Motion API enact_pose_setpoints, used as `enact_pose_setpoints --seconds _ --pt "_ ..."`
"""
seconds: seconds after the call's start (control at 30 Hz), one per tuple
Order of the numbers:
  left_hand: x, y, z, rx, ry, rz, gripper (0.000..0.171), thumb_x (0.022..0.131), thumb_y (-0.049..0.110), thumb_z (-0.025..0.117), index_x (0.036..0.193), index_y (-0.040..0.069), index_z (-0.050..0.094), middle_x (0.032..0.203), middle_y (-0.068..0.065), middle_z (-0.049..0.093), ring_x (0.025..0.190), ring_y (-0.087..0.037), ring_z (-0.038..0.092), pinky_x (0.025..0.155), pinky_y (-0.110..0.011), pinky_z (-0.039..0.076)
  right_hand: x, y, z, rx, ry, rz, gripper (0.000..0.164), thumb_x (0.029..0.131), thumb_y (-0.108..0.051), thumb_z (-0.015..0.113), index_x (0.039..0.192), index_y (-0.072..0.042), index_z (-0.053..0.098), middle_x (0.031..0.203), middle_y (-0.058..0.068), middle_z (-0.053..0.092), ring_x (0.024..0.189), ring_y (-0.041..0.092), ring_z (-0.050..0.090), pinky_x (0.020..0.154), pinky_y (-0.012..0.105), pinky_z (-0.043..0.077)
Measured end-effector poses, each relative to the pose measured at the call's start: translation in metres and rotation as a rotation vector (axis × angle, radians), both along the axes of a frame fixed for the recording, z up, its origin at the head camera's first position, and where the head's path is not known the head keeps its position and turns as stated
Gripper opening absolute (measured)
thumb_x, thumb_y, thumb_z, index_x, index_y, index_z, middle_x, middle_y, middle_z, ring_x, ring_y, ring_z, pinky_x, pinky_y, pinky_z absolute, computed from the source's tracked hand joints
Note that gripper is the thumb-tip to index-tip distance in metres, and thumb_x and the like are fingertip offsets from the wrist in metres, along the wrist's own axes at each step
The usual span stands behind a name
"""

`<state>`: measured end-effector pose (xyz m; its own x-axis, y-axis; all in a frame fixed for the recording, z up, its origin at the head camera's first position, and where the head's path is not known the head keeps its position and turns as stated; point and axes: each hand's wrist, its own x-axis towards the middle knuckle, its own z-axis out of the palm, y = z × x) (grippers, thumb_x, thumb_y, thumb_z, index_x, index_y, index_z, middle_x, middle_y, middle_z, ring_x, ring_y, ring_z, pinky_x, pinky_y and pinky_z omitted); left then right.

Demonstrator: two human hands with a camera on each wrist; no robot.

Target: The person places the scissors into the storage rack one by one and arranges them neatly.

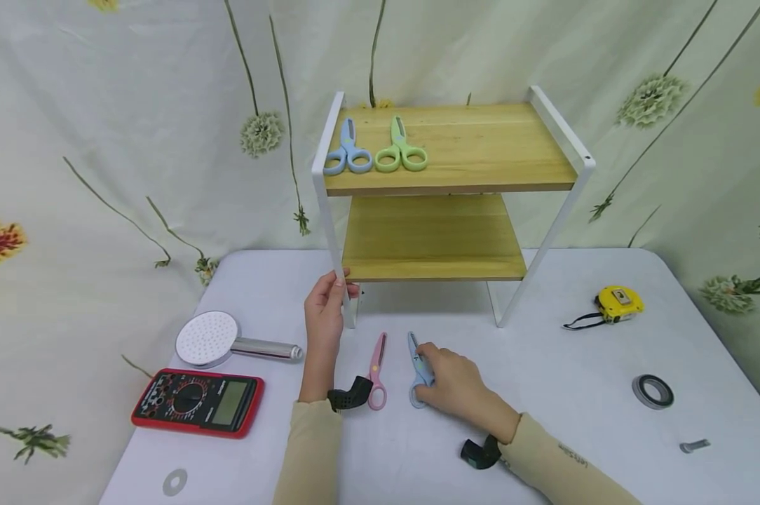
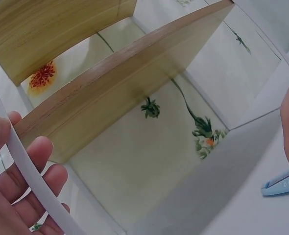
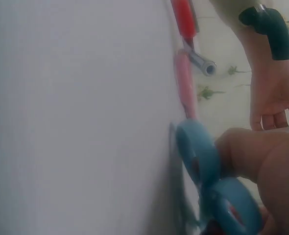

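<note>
A two-tier wooden shelf (image 1: 475, 151) with a white metal frame stands at the back of the table. My left hand (image 1: 325, 308) grips its left front upright (image 2: 29, 174), thumb on one side and fingers on the other. In front of the shelf, my right hand (image 1: 458, 382) pinches a pair of light blue scissors (image 1: 421, 372) by the side; their handle loops (image 3: 210, 159) show close up in the right wrist view. Pink scissors (image 1: 376, 369) lie just left of them. On the top board rest another blue pair of scissors (image 1: 348, 149) and a green pair (image 1: 399, 149), side by side.
At the left lie a shower head (image 1: 208, 337), a red-edged multimeter (image 1: 193, 403) and a flat grey washer (image 1: 174, 482). Rightward are a yellow tape measure (image 1: 620, 301), a roll of black tape (image 1: 639, 390) and a bolt (image 1: 694, 445). A flowered cloth (image 1: 134, 84) hangs behind.
</note>
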<state>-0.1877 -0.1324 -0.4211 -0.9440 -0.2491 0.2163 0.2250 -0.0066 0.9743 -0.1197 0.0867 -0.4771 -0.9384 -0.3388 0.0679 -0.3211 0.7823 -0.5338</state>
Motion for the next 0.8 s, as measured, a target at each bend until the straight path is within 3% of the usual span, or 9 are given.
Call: enact_pose_setpoints --seconds 0.27,0.33,0.47,0.57,0.67,0.8 --pt "-0.001 -0.002 -0.001 0.008 -0.003 -0.005 0.030 0.108 0.015 0.050 0.128 -0.002 0.065 0.082 0.013 0.069 0.088 -0.005 0.067 0.096 -0.023 0.050 -0.012 0.015 0.005 -0.178 -0.200 0.050 0.050 0.082 -0.005 0.068 0.130 -0.009 0.057 0.064 -0.004 0.035 0.058 0.011 0.036 0.054 0.023 0.029" --pt "-0.001 -0.002 -0.001 0.016 -0.005 -0.012 0.031 0.108 0.015 0.050 0.128 -0.003 0.064 0.082 0.014 0.069 0.088 -0.005 0.067 0.095 -0.021 0.051 -0.014 0.018 0.005 -0.194 -0.222 0.066 0.049 0.084 -0.005 0.067 0.131 -0.009 0.058 0.066 -0.003 0.038 0.058 0.011 0.035 0.054 0.022 0.030" --pt "0.000 -0.002 0.000 0.019 0.000 -0.022 0.031 0.108 0.014 0.050 0.128 -0.003 0.064 0.082 0.014 0.068 0.087 -0.004 0.067 0.094 -0.019 0.052 -0.016 0.024 0.005 -0.259 -0.267 0.096 0.042 0.085 -0.004 0.066 0.128 -0.008 0.062 0.081 0.009 0.059 0.059 0.010 0.047 0.053 0.022 0.040" --pt "0.001 -0.001 0.000 0.014 0.009 -0.028 0.031 0.107 0.014 0.050 0.128 -0.004 0.064 0.081 0.014 0.068 0.087 -0.005 0.067 0.094 -0.020 0.052 -0.016 0.025 0.006 -0.327 -0.318 0.114 0.032 0.088 -0.003 0.065 0.120 -0.006 0.066 0.090 0.013 0.065 0.052 0.009 0.052 0.048 0.022 0.045" --pt "0.001 -0.001 0.000 0.015 0.016 -0.028 0.030 0.107 0.014 0.050 0.127 -0.004 0.064 0.081 0.014 0.068 0.087 -0.005 0.067 0.095 -0.021 0.051 -0.016 0.025 0.007 -0.377 -0.357 0.132 0.022 0.090 -0.002 0.064 0.112 -0.004 0.068 0.074 0.005 0.062 0.046 0.007 0.050 0.044 0.020 0.044" --pt "-0.001 -0.001 -0.002 0.018 0.010 -0.017 0.030 0.107 0.014 0.051 0.127 -0.004 0.064 0.081 0.014 0.068 0.086 -0.004 0.067 0.093 -0.020 0.052 -0.018 0.028 0.017 -0.447 -0.391 0.169 0.021 0.091 -0.002 0.063 0.110 0.002 0.070 0.055 -0.003 0.051 0.045 0.007 0.048 0.047 0.021 0.043"
